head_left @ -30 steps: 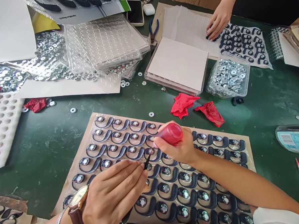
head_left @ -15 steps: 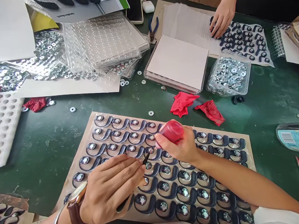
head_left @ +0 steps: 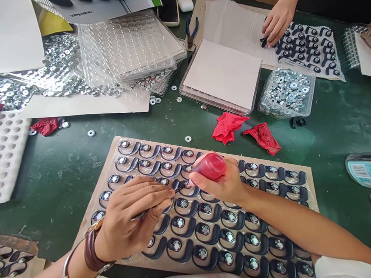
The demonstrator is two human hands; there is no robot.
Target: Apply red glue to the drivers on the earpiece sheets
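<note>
My left hand (head_left: 139, 210) is closed round dark, thin tweezers (head_left: 179, 188), whose tip points at a metal disc in the middle of the board. My right hand (head_left: 222, 189) grips a red squeeze bottle (head_left: 210, 166), tilted with its base up; its nozzle is hidden by my fingers. Both hands are over a brown board (head_left: 312, 190) under clear film. Rows of dark hook-shaped parts (head_left: 206, 233) lie on it, each with a round silvery disc (head_left: 229, 238). My hands and forearms cover some of these parts.
Beyond the board lie red crumpled cloths (head_left: 230, 126), a clear box of washers (head_left: 287, 92) and stacked clear trays (head_left: 221, 77). Loose washers (head_left: 60, 58) are heaped at left. Another person's hand (head_left: 277, 22) handles dark parts at the back. Pliers (head_left: 192, 30) lie near the phone (head_left: 168, 9).
My left hand has turned and shifted up, and the tweezers lie flatter, with their tip closer to the right hand. The red bottle has dipped slightly. The other person's hand has moved slightly.
</note>
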